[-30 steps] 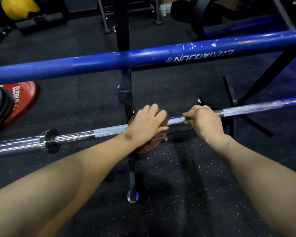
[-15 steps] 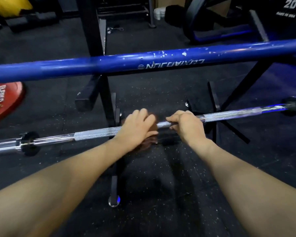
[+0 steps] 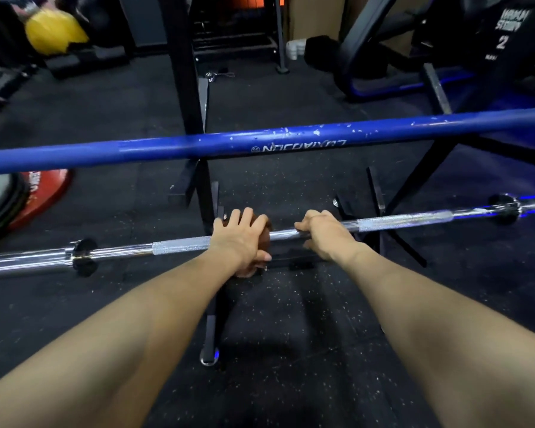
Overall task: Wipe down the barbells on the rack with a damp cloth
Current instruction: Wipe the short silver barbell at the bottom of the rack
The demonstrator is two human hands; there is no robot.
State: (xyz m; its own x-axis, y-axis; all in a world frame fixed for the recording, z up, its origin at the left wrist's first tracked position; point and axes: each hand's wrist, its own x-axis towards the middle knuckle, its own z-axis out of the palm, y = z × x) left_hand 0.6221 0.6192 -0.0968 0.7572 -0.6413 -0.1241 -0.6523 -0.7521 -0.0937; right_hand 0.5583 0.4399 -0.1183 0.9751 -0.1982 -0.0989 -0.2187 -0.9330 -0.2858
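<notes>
I saw the chrome barbell (image 3: 179, 246) lying crosswise on the low rack (image 3: 212, 307), its long axis running from the near left up to the far right, below and nearer than the blue barbell (image 3: 260, 143). My left hand (image 3: 240, 242) sat on the barbell's middle, fingers curled over a brown cloth (image 3: 264, 234) wrapped around the shaft. Just to its right, my right hand (image 3: 323, 237) gripped the bare shaft, fingers closed around it. I judged the unwiped knurl lay leftward, so the cloth hand was the nearer one
</notes>
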